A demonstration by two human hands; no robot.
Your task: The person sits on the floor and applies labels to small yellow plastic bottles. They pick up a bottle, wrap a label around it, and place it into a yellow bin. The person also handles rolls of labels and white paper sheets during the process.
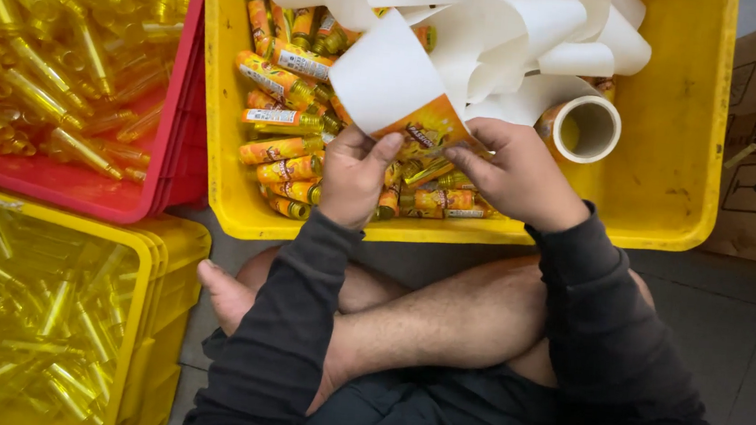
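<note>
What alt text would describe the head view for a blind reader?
A seated person's left hand and right hand hold an orange label on white backing paper over a yellow crate of labelled tubes.

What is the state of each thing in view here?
Left hand: pinching the label strip.
Right hand: gripping the strip's other side.
Label strip: unrolled, backing paper piled loosely.
Label roll: partly used, lying in the yellow crate.
Labelled tubes: heaped in that crate.
</note>
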